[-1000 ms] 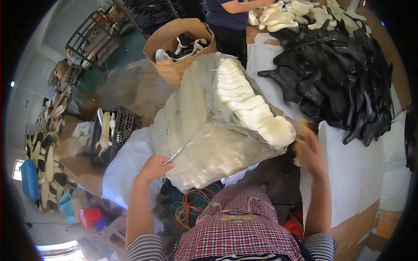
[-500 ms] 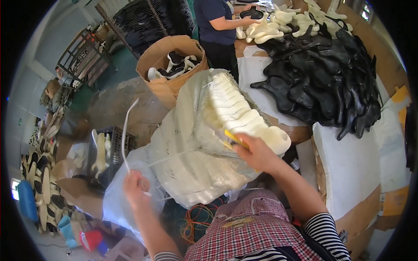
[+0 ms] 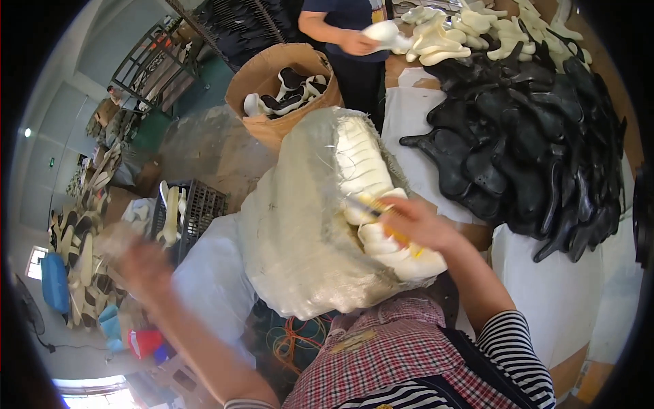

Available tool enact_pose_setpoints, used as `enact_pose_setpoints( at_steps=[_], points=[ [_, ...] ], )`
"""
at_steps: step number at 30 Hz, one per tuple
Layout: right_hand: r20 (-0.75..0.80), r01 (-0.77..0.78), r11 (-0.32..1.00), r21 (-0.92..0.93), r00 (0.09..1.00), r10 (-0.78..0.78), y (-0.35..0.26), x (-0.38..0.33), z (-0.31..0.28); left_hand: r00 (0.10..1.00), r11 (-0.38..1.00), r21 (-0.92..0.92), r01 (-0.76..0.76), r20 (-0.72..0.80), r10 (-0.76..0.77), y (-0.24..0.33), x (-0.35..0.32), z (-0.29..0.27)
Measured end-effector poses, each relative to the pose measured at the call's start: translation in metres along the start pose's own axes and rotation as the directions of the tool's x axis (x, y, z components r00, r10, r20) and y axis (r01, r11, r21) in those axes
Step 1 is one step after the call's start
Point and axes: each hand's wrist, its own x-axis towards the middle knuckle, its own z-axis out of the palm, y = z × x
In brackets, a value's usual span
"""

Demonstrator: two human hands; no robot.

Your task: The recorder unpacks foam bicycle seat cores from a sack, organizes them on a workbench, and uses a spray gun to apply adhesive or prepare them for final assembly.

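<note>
Left hand (image 3: 142, 264) has swung outward, blurred.

Yellow cutter (image 3: 368, 206) — red checked apron (image 3: 402, 341)

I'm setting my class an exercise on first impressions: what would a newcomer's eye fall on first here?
Probably the big heap of black pieces at the upper right, dark against its white covering. Next, perhaps, the pale sack in the middle, open toward the right on a row of white pieces, where the right hand holds a yellow cutter.
</note>
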Motion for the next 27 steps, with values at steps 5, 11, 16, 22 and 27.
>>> enact_pose_setpoints(
  at_steps=[5, 11, 16, 22, 27],
  points=[
    [-0.367, 0.054, 0.985, 0.161, 0.93, 0.009, -0.007, -0.027, -0.074, 0.947, 0.299, 0.935, 0.189, -0.094, -0.306, -0.285, 0.043, 0.17],
    [-0.32, 0.019, 0.987, 0.162, 0.947, 0.034, 0.047, -0.049, -0.096, 0.534, -0.014, 0.666, 0.746, -0.611, -0.584, -0.342, 0.001, 0.161],
    [-0.299, -0.039, 0.985, 0.17, 0.95, 0.089, 0.064, -0.053, -0.088, 0.521, 0.319, 0.412, 0.853, -0.694, -0.497, -0.319, -0.017, 0.17],
    [-0.315, -0.042, 0.989, 0.142, 0.945, 0.086, 0.076, -0.059, -0.068, 0.855, -0.067, 0.882, 0.466, -0.469, -0.221, -0.343, -0.056, 0.162],
    [-0.337, -0.049, 0.986, 0.158, 0.936, 0.101, 0.083, -0.069, -0.066, 0.663, 0.532, 0.424, 0.733, -0.618, -0.422, -0.332, -0.036, 0.159]
  ],
)
